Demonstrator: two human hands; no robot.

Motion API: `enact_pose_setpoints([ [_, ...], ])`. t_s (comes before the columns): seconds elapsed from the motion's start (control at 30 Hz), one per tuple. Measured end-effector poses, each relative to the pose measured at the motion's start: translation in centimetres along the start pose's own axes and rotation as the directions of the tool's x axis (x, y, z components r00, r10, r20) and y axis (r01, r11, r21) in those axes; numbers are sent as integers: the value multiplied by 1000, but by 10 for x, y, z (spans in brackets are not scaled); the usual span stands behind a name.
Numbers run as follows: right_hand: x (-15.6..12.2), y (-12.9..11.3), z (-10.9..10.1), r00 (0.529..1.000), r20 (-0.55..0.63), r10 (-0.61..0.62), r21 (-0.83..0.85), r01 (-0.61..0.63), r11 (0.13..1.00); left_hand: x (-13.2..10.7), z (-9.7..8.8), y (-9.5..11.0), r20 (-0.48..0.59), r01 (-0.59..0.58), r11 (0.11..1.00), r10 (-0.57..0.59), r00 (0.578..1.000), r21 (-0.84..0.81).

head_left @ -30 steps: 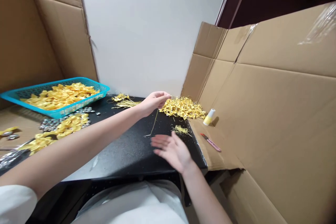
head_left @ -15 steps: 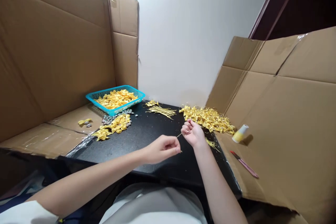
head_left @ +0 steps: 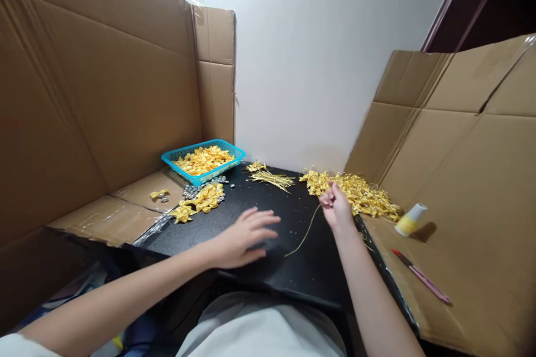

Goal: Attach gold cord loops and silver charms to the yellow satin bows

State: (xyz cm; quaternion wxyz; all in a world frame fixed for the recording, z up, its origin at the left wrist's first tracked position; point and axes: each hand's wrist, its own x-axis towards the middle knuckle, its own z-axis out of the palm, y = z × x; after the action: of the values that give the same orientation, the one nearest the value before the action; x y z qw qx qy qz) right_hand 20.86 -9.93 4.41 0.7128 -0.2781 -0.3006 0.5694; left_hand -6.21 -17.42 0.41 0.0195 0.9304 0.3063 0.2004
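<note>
My right hand (head_left: 336,206) is closed on one end of a thin gold cord (head_left: 309,227); the cord hangs in a curve toward the table's front. Fingers spread and holding nothing, my left hand (head_left: 247,238) hovers over the black table (head_left: 234,206). Just beyond my right hand lies a heap of gold ribbon bows with cord loops (head_left: 355,192). A bundle of cut gold cords (head_left: 273,179) rests at the back middle. Left of it are loose yellow bows (head_left: 205,199) beside several silver beads (head_left: 193,189).
A blue basket (head_left: 196,179) of yellow bows stands at the back left. On the cardboard at right are a thread cone (head_left: 411,220) and a pink craft knife (head_left: 422,278). Cardboard walls (head_left: 125,83) rise on both sides. A single bow (head_left: 159,194) lies on the left cardboard.
My left hand has let go of the cord and opened, moving left of it. The cord now hangs slack from my right hand. The whole view has shifted somewhat.
</note>
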Motion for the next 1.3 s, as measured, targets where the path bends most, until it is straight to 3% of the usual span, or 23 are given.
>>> enact_pose_setpoints([
  [0.03, 0, -8, -2, 998, -3, -56, 8, 56, 998, -8, -9, -17, -52, 156, 982, -151, 987, 110],
  [0.07, 0, -16, -3, 994, 0, -111, 11, 111, 994, -16, -18, -35, -109, 340, 914, -323, 940, 221],
  [0.1, -1, -22, -3, 985, 14, -169, 3, 169, 986, -24, -26, -51, -165, 452, 853, -422, 892, 263],
  [0.17, -6, -29, -1, 954, 72, -292, -52, 296, 954, -39, -39, -78, -222, 566, 767, -521, 824, 303],
  [0.27, -17, -22, 7, 908, 182, -376, -186, 408, 894, -54, -44, -97, -241, 635, 697, -588, 772, 332],
  [0.47, -34, 24, 15, 932, 309, -188, -395, 306, 866, -54, -34, -103, -224, 678, 668, -641, 734, 308],
  [0.6, -37, 47, 10, 946, 320, -49, -457, 200, 866, -50, -32, -106, -222, 700, 680, -663, 715, 219],
  [0.8, -40, 69, 0, 955, 296, 17, -515, 144, 845, -42, -27, -100, -263, 675, 738, -649, 714, 10],
  [1.13, -43, 84, -7, 949, 316, 7, -614, 199, 764, 39, 12, -91, -231, 496, 727, -647, 726, -475],
  [1.3, -38, 88, -14, 953, 302, -26, -641, 223, 734, 66, 27, -93, -175, 416, 593, -694, 698, -690],
])
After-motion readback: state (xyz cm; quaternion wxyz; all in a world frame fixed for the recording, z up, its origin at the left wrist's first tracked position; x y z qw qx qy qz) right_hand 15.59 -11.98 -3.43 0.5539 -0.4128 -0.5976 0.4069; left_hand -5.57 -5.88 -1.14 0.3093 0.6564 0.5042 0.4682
